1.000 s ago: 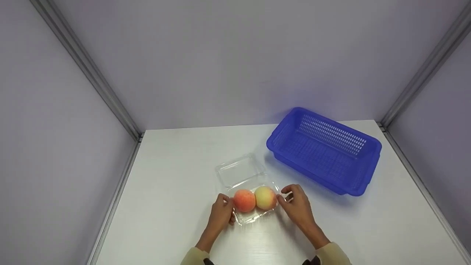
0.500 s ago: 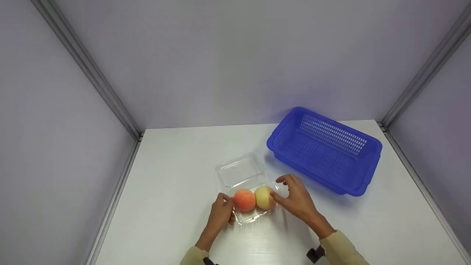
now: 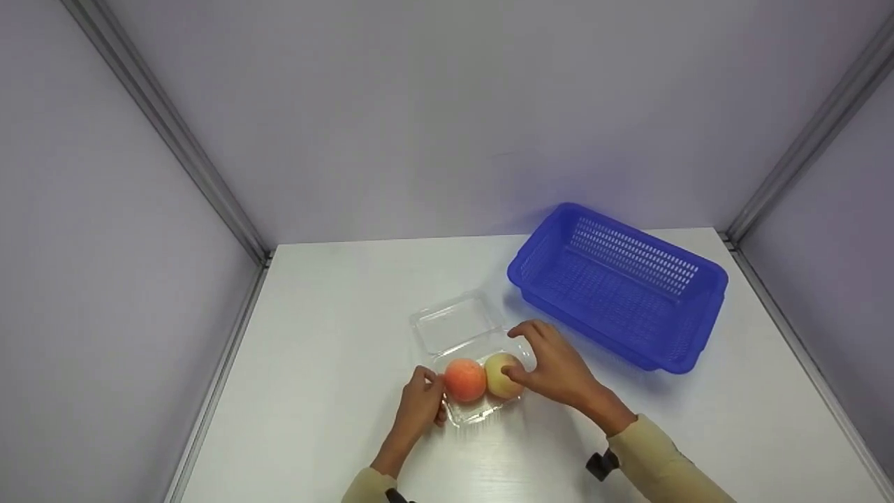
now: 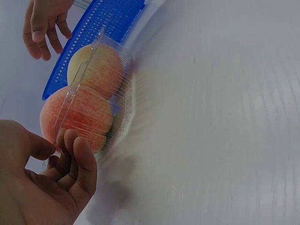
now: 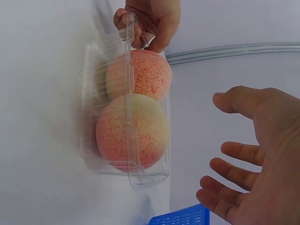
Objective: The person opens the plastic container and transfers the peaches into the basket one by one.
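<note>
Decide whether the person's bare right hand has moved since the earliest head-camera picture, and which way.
Yes. Judged against the blue rectangular plastic basket in the head view, the bare right hand has moved leftward and slightly up in the picture.

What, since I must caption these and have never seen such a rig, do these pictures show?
There is no machine: a person works with two bare hands. The widest picture comes from a camera worn on the head; the other two come from cameras on the left and right wrists.

On the white table stand a clear plastic hinged box, lid open, and, farther off, a rectangular blue plastic basket. In the box sit a round orange-red peach and a round pale-yellow peach tinged pink. The left hand pinches the box's edge; the right hand hovers near the paler peach, holding nothing.
</note>
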A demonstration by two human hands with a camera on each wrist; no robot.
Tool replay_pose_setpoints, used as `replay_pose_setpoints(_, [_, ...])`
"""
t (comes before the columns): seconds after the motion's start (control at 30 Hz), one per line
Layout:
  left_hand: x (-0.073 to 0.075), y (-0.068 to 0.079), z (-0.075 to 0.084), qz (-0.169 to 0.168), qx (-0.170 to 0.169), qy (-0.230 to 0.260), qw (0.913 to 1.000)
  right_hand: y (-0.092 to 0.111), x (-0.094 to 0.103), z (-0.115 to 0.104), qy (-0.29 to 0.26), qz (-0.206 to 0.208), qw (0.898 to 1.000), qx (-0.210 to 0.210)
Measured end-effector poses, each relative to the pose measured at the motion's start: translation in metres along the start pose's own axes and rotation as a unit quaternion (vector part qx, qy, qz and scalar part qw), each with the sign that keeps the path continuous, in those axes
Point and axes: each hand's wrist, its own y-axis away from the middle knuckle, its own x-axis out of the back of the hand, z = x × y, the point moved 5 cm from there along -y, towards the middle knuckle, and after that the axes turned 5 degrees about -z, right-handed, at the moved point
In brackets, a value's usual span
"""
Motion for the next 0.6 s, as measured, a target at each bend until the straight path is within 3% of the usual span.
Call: replay_pose_setpoints(0.6, [0.000,0.000,-0.002,-0.003,-0.001,0.002,1.0000,-0.020,-0.008,-0.016,0.050,-0.058,0.992,0.104])
